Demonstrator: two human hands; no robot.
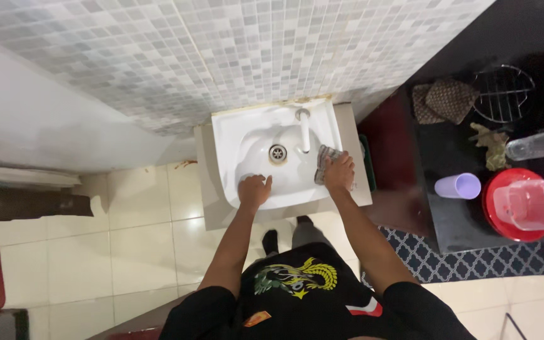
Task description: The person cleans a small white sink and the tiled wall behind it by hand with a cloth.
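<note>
A white washbasin [234,129] stands against a mosaic-tiled wall, with a white tap [304,129] over the bowl and a metal drain [277,153] in its middle. My right hand [339,174] presses a grey checked cloth [323,158] against the basin's right inner side. My left hand [254,190] rests on the basin's front rim with its fingers curled, holding nothing that I can see.
To the right is a black counter [458,220] with a lilac cup [458,186], a red lid under a clear pink box [525,204], a clear jug [541,145], a wire rack [505,93] and woven pads [447,99]. A patterned mat [436,261] lies on the pale tiled floor.
</note>
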